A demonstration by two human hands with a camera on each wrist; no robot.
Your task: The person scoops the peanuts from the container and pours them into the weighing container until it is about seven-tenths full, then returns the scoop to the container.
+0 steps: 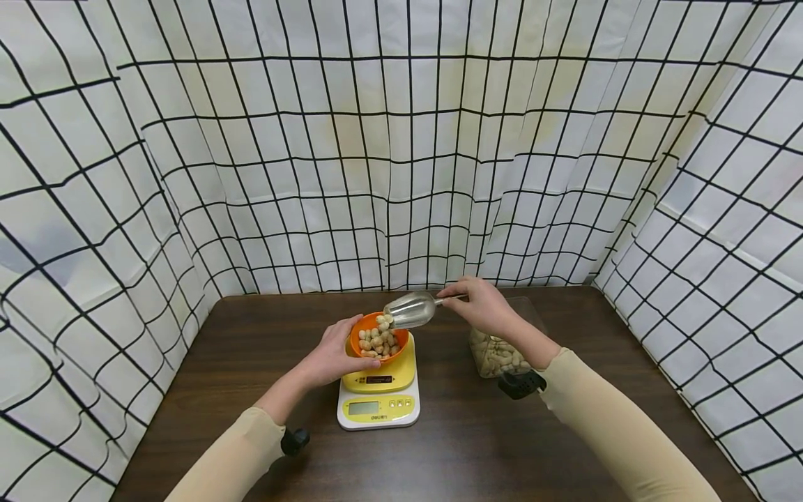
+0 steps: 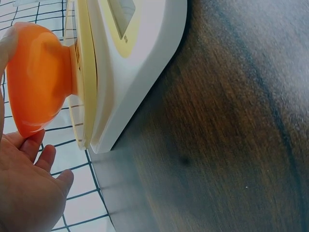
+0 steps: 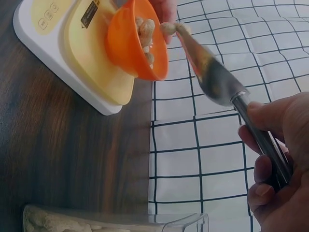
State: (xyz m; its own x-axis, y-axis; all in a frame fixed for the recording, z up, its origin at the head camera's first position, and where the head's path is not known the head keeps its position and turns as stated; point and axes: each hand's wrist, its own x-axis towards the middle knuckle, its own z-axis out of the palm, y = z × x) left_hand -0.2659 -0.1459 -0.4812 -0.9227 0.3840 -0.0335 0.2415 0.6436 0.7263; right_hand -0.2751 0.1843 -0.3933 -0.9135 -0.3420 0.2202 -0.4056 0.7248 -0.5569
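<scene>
My left hand (image 1: 332, 354) holds the orange bowl (image 1: 404, 343) at its side, with the thumb and fingers on opposite sides of it in the left wrist view. The bowl stands on a yellow and white kitchen scale (image 1: 401, 376) and contains unshelled peanuts (image 1: 376, 343). In my right hand (image 1: 482, 305) is the handle of a metal scoop (image 1: 410, 311). The scoop tilts down toward the bowl, its mouth over the right side of the rim. At its lip, in the right wrist view, are a few peanuts (image 3: 168, 28).
A clear plastic container (image 1: 478, 352) of peanuts stands on the right, partly hidden behind my right forearm. The dark wooden table (image 1: 263, 328) ends at a white curtain (image 1: 351, 237) with a black grid, which also runs along both sides.
</scene>
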